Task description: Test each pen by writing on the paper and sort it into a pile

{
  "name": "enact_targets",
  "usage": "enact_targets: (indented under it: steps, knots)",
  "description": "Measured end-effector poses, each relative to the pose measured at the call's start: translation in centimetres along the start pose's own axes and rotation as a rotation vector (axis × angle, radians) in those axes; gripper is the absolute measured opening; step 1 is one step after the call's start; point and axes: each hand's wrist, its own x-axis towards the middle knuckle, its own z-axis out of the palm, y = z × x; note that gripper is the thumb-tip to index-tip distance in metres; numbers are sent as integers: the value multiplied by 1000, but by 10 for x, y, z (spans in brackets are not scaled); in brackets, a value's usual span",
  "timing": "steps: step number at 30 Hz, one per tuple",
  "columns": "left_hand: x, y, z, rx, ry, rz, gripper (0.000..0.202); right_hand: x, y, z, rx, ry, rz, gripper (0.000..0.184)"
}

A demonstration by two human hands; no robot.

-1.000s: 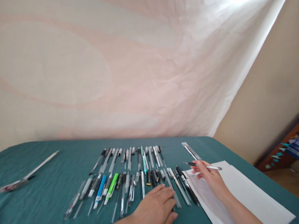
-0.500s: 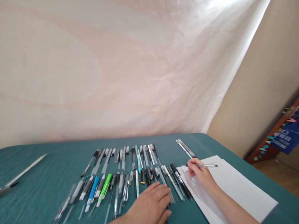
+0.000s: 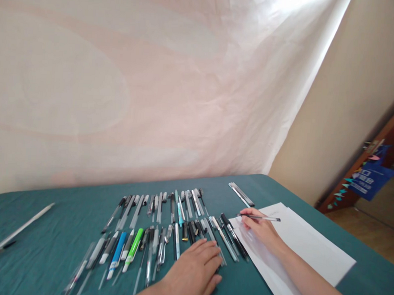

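My right hand (image 3: 258, 224) grips a slim pen (image 3: 265, 218) between thumb and fingers, over the near left part of a sheet of white paper (image 3: 314, 252). Faint marks show near the paper's far edge. My left hand (image 3: 194, 269) lies palm down on the cloth with its fingers stretched out, partly over the right end of the front row of pens. A blue marker (image 3: 117, 255) and a green marker (image 3: 133, 250) stand out in that row. A black pen (image 3: 234, 236) lies between my hands, beside the paper's left edge.
Behind the front row runs a second row of pens (image 3: 159, 207). Some thin pens (image 3: 241, 194) lie apart at the far right. A long white stick-like thing (image 3: 25, 227) rests at the left of the green-covered table (image 3: 61, 241). A pale cloth (image 3: 174, 84) hangs behind.
The whole view has shifted slightly, so everything sits a little further left. My right hand still holds the pen on the paper, and my left hand stays flat on the table.
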Motion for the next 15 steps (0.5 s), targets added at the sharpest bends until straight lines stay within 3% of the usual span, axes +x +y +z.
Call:
enact_targets:
  steps: [4, 8, 15]
  knots:
    - [0, 2, -2, 1, 3, 2, 33, 0, 5, -4, 7, -30, -12, 12]
    - [1, 3, -2, 13, -9, 1, 33, 1, 10, -6, -65, -25, -36, 19]
    - [0, 2, 0, 17, 3, -1, 33, -1, 10, -6, -148, -18, -65, 14]
